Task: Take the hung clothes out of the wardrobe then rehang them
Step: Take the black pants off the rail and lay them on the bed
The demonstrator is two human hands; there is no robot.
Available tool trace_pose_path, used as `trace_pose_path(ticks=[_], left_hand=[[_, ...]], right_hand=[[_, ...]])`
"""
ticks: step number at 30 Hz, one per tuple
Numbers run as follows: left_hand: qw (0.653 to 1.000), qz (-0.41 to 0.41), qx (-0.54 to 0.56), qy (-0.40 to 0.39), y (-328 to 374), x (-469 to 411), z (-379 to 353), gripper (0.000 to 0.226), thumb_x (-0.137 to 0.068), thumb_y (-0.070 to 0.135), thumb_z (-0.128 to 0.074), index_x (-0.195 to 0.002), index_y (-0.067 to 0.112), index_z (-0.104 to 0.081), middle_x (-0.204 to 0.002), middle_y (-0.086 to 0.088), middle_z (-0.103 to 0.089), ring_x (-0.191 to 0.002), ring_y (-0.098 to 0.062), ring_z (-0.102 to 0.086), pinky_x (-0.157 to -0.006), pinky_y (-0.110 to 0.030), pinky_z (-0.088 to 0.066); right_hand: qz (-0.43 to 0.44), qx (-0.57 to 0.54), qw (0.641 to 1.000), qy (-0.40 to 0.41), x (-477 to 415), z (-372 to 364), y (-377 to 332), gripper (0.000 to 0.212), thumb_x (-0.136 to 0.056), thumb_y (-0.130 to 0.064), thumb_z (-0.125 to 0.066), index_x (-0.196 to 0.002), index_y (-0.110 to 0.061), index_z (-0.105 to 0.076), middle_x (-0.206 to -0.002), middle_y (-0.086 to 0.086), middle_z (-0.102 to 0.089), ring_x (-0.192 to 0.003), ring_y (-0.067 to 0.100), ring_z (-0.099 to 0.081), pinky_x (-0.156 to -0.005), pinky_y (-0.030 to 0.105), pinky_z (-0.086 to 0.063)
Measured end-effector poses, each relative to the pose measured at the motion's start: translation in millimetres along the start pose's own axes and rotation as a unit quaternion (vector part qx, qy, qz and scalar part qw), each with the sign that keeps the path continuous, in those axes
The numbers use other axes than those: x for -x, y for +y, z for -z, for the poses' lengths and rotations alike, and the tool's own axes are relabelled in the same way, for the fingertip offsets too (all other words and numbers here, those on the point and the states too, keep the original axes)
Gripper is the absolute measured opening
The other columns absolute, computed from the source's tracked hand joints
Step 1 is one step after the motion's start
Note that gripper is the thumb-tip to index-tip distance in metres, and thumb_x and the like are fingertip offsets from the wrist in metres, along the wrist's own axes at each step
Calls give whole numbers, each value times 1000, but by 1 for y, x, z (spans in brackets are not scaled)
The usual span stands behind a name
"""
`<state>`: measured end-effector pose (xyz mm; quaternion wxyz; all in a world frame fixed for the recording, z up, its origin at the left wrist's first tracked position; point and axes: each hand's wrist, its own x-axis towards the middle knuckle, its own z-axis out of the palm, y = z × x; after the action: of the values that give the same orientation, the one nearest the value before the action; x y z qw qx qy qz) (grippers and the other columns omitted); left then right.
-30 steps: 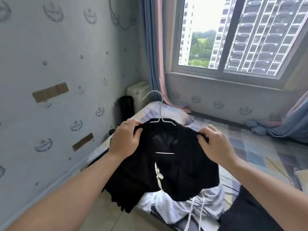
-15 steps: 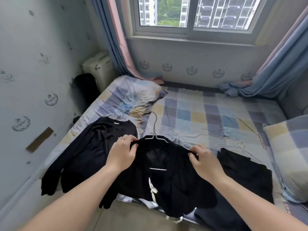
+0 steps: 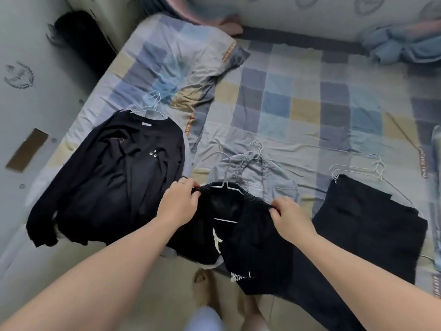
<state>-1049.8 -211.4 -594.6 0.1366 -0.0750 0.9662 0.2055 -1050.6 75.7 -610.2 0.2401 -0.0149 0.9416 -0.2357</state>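
Feet: my slippered foot (image 3: 201, 286) stands on the floor at the bed's edge.
Left hand: my left hand (image 3: 180, 203) pinches the waistband of the black shorts (image 3: 250, 237) - fingers closed on the left side.
Right hand: my right hand (image 3: 290, 217) grips the waistband's right side, fingers curled tight.
Shorts: on a wire hanger (image 3: 226, 181), draped over the near edge of the bed (image 3: 298, 103).
Beyond: grey shorts (image 3: 255, 175) lie just behind - a black long-sleeved top (image 3: 114, 177) to the left, a black garment (image 3: 365, 225) to the right, each with a hanger.
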Motion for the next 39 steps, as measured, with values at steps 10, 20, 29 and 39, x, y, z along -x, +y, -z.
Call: trace_pose_path(ticks=[10, 20, 29, 39], left_hand=[[996, -80, 14, -39, 33, -173, -80, 25, -100, 27, -50, -120, 17, -59, -118, -4, -61, -111, -27, -54, -94, -43, -44], [997, -74, 11, -30, 30, -315, -189, 23, -101, 28, -48, -119, 18, -59, -119, -5, -60, -113, -30, -51, -94, -42, -38], [994, -70, 36, -73, -2, -325, -233, 46, -99, 35, -51, -143, 25, -44, -143, -1, -52, -133, -24, -44, -110, -43, -33], [988, -103, -19, -112, 10, -229, -120, 63, -99, 54, -39, -156, 37, -18, -166, 5, -10, -152, -18, 0, -123, -43, -4]], right_hand=[[-111, 29, 991, 66, -127, -15, 71, 17, -101, -29, -41, -98, -20, -55, -100, -3, -49, -89, 24, -53, -68, 37, -40], [-189, 39, 972, 135, -275, -67, 131, 16, -101, -27, -41, -98, -16, -52, -104, 5, -53, -92, 32, -53, -72, 40, -42], [-221, 2, 972, 81, -296, -116, 131, 44, -99, -36, -45, -140, -23, -40, -141, 2, -50, -131, 27, -41, -105, 46, -31], [-109, 93, 989, 17, -193, -54, 38, 64, -100, -53, -27, -155, -36, 0, -164, -10, 1, -150, 17, 5, -121, 45, -5]])
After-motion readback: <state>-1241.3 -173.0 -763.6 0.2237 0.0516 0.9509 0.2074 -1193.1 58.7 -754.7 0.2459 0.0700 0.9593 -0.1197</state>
